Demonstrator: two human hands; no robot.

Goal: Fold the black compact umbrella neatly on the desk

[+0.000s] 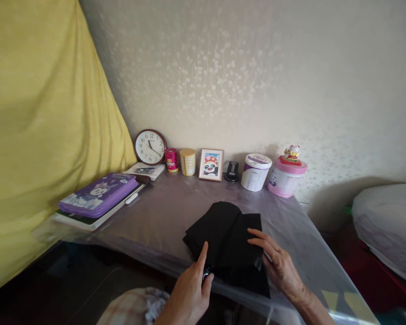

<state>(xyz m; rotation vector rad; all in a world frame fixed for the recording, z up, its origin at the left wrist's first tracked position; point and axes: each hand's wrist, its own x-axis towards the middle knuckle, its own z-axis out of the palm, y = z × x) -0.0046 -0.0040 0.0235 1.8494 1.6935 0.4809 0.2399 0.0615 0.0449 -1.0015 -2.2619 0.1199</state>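
I have the folded black material (227, 239) lying on the counter (165, 216), close to the front edge. My left hand (189, 289) points its forefinger onto it, thumb apart, with a small glossy dark object (206, 273) between them; I can't tell from here whether that grip has hold of anything. My right hand (282, 267) rests loosely extended fingers on the right side; whether it pinches, I can't tell.
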